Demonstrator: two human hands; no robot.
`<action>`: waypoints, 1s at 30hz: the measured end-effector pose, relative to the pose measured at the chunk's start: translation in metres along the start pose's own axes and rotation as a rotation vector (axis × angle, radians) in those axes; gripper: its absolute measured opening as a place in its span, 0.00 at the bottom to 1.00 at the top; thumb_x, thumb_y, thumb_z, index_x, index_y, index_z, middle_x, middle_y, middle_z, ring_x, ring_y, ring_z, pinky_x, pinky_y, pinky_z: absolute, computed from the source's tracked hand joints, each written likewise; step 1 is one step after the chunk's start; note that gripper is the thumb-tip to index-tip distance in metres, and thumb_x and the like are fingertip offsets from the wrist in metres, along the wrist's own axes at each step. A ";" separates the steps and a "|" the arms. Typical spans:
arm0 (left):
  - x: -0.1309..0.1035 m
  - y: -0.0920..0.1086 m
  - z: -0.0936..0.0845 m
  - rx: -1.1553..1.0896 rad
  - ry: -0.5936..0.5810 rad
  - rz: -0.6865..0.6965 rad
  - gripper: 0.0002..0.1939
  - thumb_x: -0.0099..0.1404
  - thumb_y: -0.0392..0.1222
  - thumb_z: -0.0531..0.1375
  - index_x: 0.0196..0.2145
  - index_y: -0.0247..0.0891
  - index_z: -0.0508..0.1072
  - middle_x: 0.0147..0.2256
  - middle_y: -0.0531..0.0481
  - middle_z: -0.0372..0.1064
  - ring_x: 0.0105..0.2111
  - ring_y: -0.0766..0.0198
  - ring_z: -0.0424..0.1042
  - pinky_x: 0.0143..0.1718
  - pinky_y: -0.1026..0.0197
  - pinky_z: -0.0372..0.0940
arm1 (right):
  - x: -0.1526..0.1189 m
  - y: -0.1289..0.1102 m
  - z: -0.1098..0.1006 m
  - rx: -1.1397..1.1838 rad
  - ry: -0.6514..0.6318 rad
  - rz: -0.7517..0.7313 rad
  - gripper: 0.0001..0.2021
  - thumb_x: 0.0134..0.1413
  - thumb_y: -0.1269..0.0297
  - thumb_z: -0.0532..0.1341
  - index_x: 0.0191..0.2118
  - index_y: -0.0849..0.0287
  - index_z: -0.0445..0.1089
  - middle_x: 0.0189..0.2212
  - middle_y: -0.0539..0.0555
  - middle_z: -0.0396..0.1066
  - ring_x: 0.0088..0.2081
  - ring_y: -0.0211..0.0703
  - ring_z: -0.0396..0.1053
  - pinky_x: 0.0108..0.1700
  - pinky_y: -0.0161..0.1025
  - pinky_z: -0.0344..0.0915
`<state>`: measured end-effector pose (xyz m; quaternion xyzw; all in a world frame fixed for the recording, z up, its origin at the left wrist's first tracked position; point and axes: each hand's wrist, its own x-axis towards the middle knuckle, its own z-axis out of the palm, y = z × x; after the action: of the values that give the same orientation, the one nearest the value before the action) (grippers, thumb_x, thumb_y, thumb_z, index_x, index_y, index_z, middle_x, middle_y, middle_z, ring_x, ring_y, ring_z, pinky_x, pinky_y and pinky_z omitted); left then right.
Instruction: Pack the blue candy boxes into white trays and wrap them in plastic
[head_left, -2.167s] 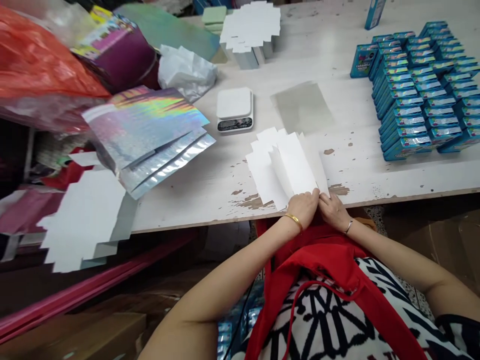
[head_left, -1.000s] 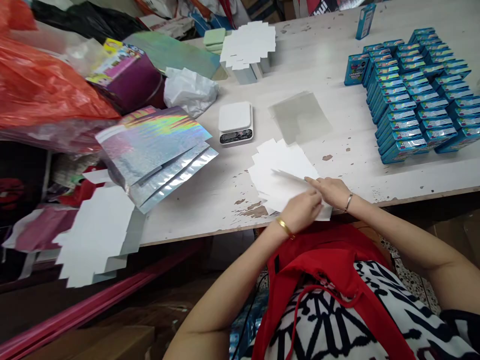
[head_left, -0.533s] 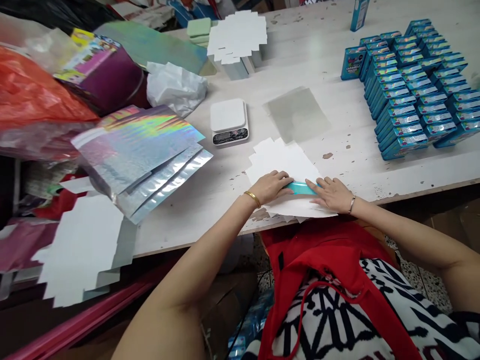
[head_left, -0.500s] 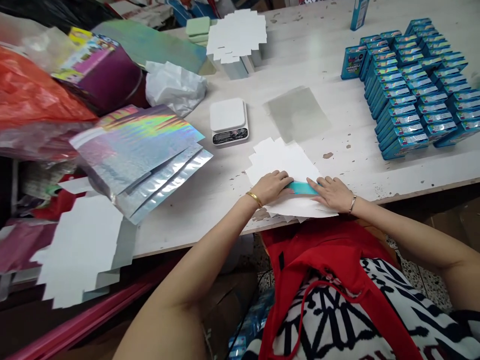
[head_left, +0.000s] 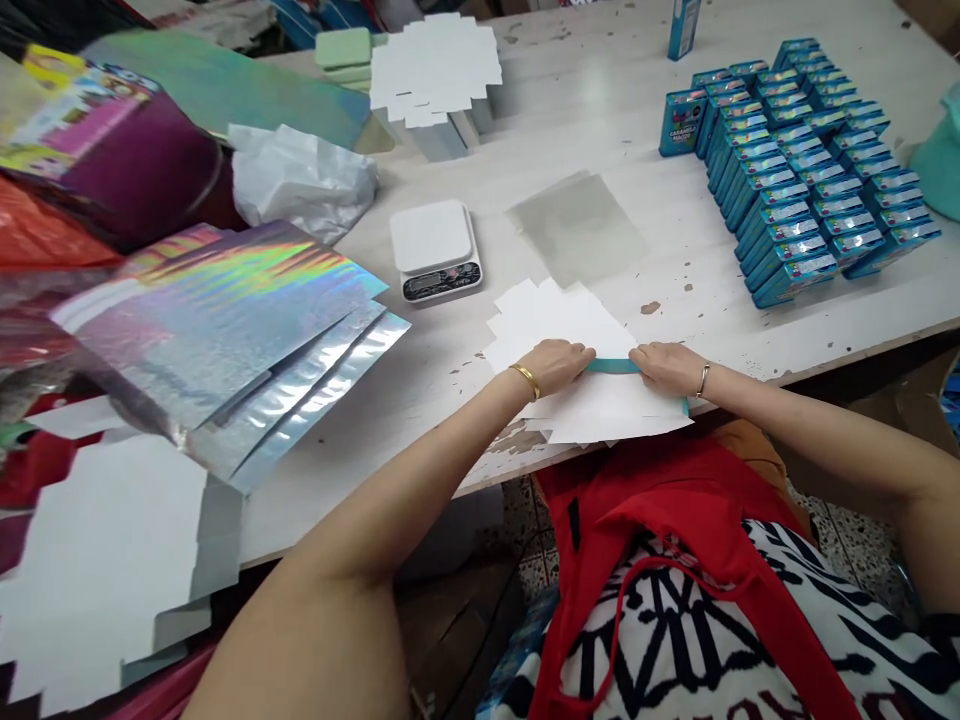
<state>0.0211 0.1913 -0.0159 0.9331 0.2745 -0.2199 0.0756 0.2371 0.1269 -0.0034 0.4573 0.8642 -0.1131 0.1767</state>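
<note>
A white die-cut card sheet (head_left: 559,318) lies near the table's front edge. Its near part is folded up, showing a narrow blue strip (head_left: 613,366) between my hands. My left hand (head_left: 553,367) grips the fold at the strip's left end, fingers curled. At the right end, my right hand (head_left: 669,368) pinches the same fold. More white card edges show under the near side. The undersides of both hands are hidden.
A white scale (head_left: 437,250), a grey translucent sheet (head_left: 576,228) and stacked white cards (head_left: 435,65) lie beyond. Silvery bags (head_left: 247,310) are at left. Rows of blue boxes (head_left: 787,190) stand at right.
My fingers have closed in on the fold from a flatter spread, and the blue strip looks narrower. The view has shifted, bringing a turquoise object in at the right edge.
</note>
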 end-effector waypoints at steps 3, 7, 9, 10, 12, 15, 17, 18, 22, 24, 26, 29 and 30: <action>0.004 0.004 -0.004 0.018 -0.045 0.004 0.12 0.68 0.36 0.51 0.46 0.34 0.69 0.41 0.38 0.73 0.39 0.51 0.74 0.34 0.57 0.62 | 0.000 -0.003 -0.002 -0.042 -0.028 0.008 0.13 0.62 0.76 0.49 0.50 0.67 0.63 0.45 0.64 0.71 0.43 0.51 0.69 0.33 0.41 0.58; 0.008 0.006 -0.006 0.019 -0.058 0.035 0.13 0.67 0.36 0.51 0.46 0.33 0.69 0.42 0.37 0.73 0.40 0.48 0.75 0.33 0.56 0.62 | -0.002 -0.003 -0.005 -0.054 -0.056 0.001 0.14 0.62 0.76 0.48 0.50 0.66 0.63 0.44 0.64 0.71 0.42 0.50 0.69 0.32 0.40 0.57; 0.009 0.006 -0.006 0.008 -0.071 0.034 0.13 0.67 0.36 0.52 0.46 0.33 0.69 0.41 0.36 0.73 0.40 0.47 0.75 0.33 0.56 0.63 | -0.003 -0.002 -0.005 -0.042 -0.051 -0.009 0.13 0.62 0.76 0.49 0.50 0.65 0.63 0.44 0.63 0.72 0.42 0.49 0.69 0.33 0.40 0.56; 0.010 0.005 -0.006 0.004 -0.077 0.030 0.12 0.67 0.36 0.52 0.46 0.33 0.70 0.41 0.36 0.73 0.40 0.47 0.75 0.34 0.56 0.63 | -0.002 -0.001 -0.005 -0.040 -0.049 -0.012 0.14 0.61 0.77 0.49 0.50 0.65 0.63 0.44 0.63 0.72 0.42 0.48 0.68 0.32 0.40 0.56; 0.010 0.006 -0.006 0.000 -0.084 0.023 0.12 0.66 0.36 0.53 0.46 0.33 0.70 0.42 0.36 0.73 0.40 0.48 0.75 0.34 0.56 0.63 | -0.001 0.000 -0.003 -0.049 -0.048 -0.015 0.14 0.61 0.78 0.48 0.49 0.65 0.63 0.43 0.63 0.72 0.41 0.48 0.68 0.32 0.40 0.55; 0.010 0.008 -0.007 0.007 -0.084 0.025 0.12 0.66 0.36 0.53 0.46 0.33 0.70 0.42 0.36 0.73 0.40 0.49 0.75 0.35 0.56 0.63 | 0.001 0.001 0.001 -0.078 -0.046 -0.028 0.15 0.62 0.78 0.46 0.50 0.65 0.63 0.42 0.63 0.72 0.41 0.48 0.68 0.32 0.40 0.54; 0.010 0.009 -0.007 0.023 -0.096 0.030 0.13 0.66 0.36 0.52 0.47 0.33 0.70 0.41 0.36 0.74 0.41 0.49 0.75 0.35 0.56 0.64 | 0.002 0.002 0.003 -0.093 -0.039 -0.038 0.15 0.63 0.78 0.44 0.50 0.65 0.62 0.42 0.64 0.71 0.40 0.48 0.67 0.31 0.40 0.53; 0.010 0.010 -0.008 0.033 -0.104 0.034 0.13 0.67 0.36 0.52 0.47 0.33 0.70 0.41 0.36 0.74 0.41 0.49 0.75 0.35 0.56 0.64 | 0.002 0.002 0.004 -0.097 -0.037 -0.042 0.15 0.63 0.78 0.44 0.50 0.65 0.62 0.42 0.64 0.71 0.40 0.48 0.67 0.31 0.40 0.52; 0.011 0.010 -0.007 0.050 -0.105 0.027 0.13 0.67 0.35 0.51 0.47 0.31 0.70 0.41 0.36 0.73 0.42 0.49 0.74 0.34 0.56 0.64 | -0.001 0.007 0.003 -0.087 -0.043 -0.058 0.15 0.64 0.77 0.44 0.51 0.64 0.61 0.42 0.63 0.71 0.39 0.47 0.66 0.31 0.40 0.51; 0.011 0.010 -0.006 0.044 -0.087 0.016 0.13 0.67 0.35 0.51 0.47 0.30 0.70 0.42 0.35 0.73 0.42 0.48 0.74 0.34 0.56 0.64 | -0.003 0.011 0.002 -0.078 -0.046 -0.063 0.15 0.63 0.77 0.45 0.52 0.64 0.60 0.43 0.63 0.71 0.40 0.47 0.66 0.31 0.40 0.50; 0.011 0.008 -0.005 0.037 -0.080 0.002 0.13 0.67 0.34 0.51 0.46 0.30 0.70 0.43 0.35 0.72 0.43 0.48 0.74 0.34 0.56 0.64 | -0.004 0.014 0.001 -0.079 -0.046 -0.062 0.16 0.62 0.78 0.46 0.53 0.64 0.60 0.43 0.63 0.70 0.40 0.47 0.66 0.31 0.40 0.50; 0.011 0.007 -0.004 0.030 -0.085 -0.010 0.13 0.67 0.35 0.51 0.48 0.32 0.69 0.43 0.36 0.72 0.42 0.48 0.73 0.34 0.56 0.64 | -0.003 0.018 0.001 -0.084 -0.059 -0.063 0.17 0.61 0.78 0.47 0.53 0.64 0.60 0.43 0.63 0.71 0.40 0.47 0.66 0.31 0.40 0.49; 0.010 0.007 -0.004 0.027 -0.084 -0.008 0.14 0.67 0.35 0.51 0.48 0.32 0.68 0.43 0.36 0.72 0.42 0.49 0.73 0.34 0.56 0.64 | -0.003 0.019 0.001 -0.082 -0.064 -0.073 0.17 0.61 0.78 0.47 0.53 0.65 0.60 0.43 0.62 0.71 0.40 0.47 0.67 0.31 0.40 0.49</action>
<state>0.0338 0.1915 -0.0166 0.9229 0.2715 -0.2629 0.0735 0.2544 0.1350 -0.0043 0.4140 0.8781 -0.0985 0.2188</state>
